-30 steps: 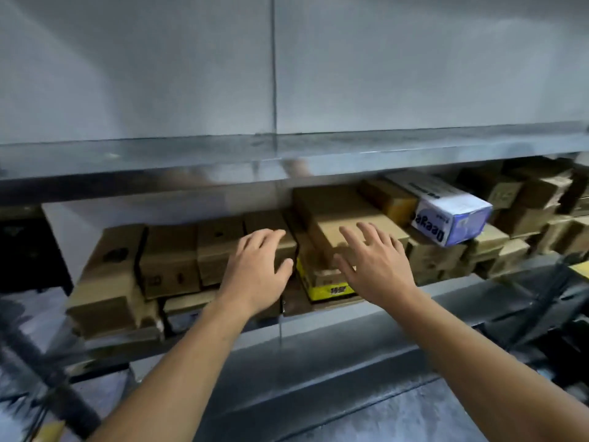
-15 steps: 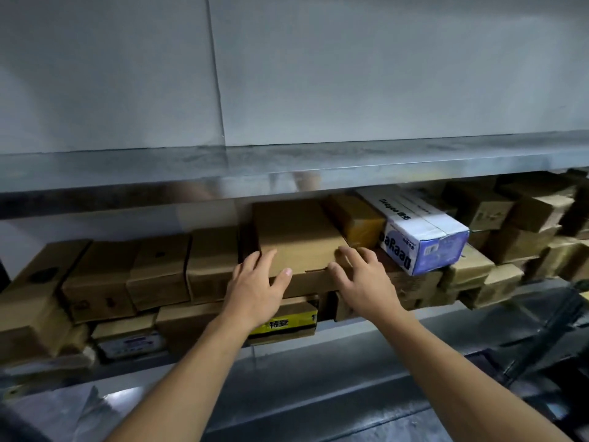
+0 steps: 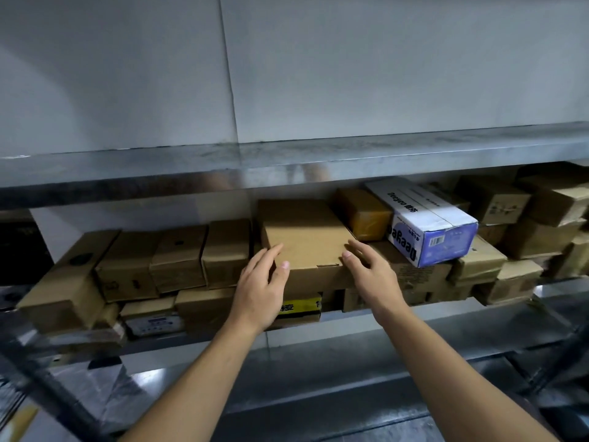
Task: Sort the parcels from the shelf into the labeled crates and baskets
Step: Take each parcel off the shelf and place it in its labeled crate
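A flat brown cardboard parcel point(image 3: 306, 240) lies on top of other boxes in the middle of the steel shelf point(image 3: 350, 320). My left hand point(image 3: 261, 288) is at its front left corner, fingers stretched along the left side and thumb on the top edge. At the front right corner, my right hand point(image 3: 373, 275) has its fingers along the right side and its thumb at the corner. Both hands have fairly straight fingers. No crates or baskets are in view.
Several brown boxes point(image 3: 178, 260) fill the shelf to the left. A white and blue carton point(image 3: 430, 224) lies tilted on boxes at the right, with a taped yellow-brown parcel point(image 3: 363, 215) behind. The upper shelf edge point(image 3: 287, 161) hangs low over the parcels.
Both hands have slid from the top of the flat parcel out to its left and right front corners. The view has risen slightly.
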The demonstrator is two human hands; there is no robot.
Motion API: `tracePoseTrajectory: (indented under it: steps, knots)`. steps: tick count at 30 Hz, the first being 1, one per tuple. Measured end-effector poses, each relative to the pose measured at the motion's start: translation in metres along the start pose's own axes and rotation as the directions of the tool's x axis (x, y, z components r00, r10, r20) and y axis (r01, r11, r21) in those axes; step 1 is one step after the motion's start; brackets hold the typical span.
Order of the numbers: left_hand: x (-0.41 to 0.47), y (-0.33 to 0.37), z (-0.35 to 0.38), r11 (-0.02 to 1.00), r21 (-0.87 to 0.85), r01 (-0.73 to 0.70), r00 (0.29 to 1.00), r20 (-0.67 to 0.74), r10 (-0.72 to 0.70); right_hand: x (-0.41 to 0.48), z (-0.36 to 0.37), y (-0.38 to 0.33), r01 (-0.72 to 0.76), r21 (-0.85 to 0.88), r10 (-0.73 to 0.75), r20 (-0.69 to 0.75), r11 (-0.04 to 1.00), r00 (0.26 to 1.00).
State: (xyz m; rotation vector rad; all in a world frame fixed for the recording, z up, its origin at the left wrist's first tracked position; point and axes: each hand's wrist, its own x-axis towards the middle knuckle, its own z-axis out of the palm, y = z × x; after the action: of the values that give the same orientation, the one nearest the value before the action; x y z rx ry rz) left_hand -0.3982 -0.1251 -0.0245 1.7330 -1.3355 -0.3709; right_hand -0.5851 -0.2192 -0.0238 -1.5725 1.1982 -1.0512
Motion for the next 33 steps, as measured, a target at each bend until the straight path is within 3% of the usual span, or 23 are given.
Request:
tracePoseTrajectory:
  steps: [5, 9, 13, 15, 18, 21, 23, 25, 27, 30, 33]
  knots:
    - [-0.031, 0.004, -0.007, 0.928, -0.371, 0.027, 0.996, -0.066, -0.056, -0.033, 0.002, 0.002, 0.008, 0.066, -0.007, -0.021, 0.998, 1.000]
    - [-0.060, 0.009, -0.014, 0.803, -0.581, 0.130, 0.969, -0.096, -0.227, -0.067, 0.006, 0.004, 0.025, 0.106, -0.021, -0.038, 0.994, 0.999]
    - [-0.096, 0.017, -0.029, 0.543, -0.793, 0.275, 0.941, 0.105, -0.323, -0.109, 0.008, 0.007, 0.019, 0.167, -0.013, -0.038, 0.986, 0.999]
    - [-0.117, 0.021, -0.039, 0.496, -0.815, 0.298, 0.944, 0.174, -0.281, -0.133, 0.007, 0.006, 0.014, 0.158, -0.011, -0.018, 0.987, 1.000]
    - [-0.149, 0.022, -0.048, 0.458, -0.846, 0.273, 0.950, 0.161, -0.269, -0.167, 0.005, 0.003, 0.039, 0.061, -0.041, 0.038, 0.997, 0.998]
    - [-0.177, 0.021, -0.051, 0.529, -0.822, 0.210, 0.956, 0.060, -0.286, -0.194, 0.008, -0.005, 0.091, -0.222, -0.070, 0.102, 0.971, 0.992]
    - [-0.195, 0.019, -0.052, 0.633, -0.753, 0.178, 0.956, -0.020, -0.292, -0.210, 0.011, -0.017, 0.146, -0.258, -0.111, 0.147, 0.955, 0.983]
    - [-0.212, 0.016, -0.056, 0.762, -0.633, 0.139, 0.965, -0.085, -0.247, -0.224, 0.015, -0.033, 0.171, -0.149, -0.137, 0.216, 0.974, 0.967]
    - [-0.224, 0.014, -0.062, 0.851, -0.519, 0.088, 0.985, -0.080, -0.151, -0.236, 0.021, -0.047, 0.080, 0.053, -0.093, 0.318, 0.995, 0.943]
    - [-0.237, 0.012, -0.071, 0.857, -0.514, 0.033, 0.999, 0.000, -0.038, -0.248, 0.036, -0.053, -0.028, 0.282, -0.094, 0.409, 0.959, 0.908]
    - [-0.239, 0.007, -0.084, 0.831, -0.557, 0.023, 0.999, 0.032, -0.006, -0.255, 0.051, -0.049, -0.096, 0.419, -0.084, 0.392, 0.903, 0.916]
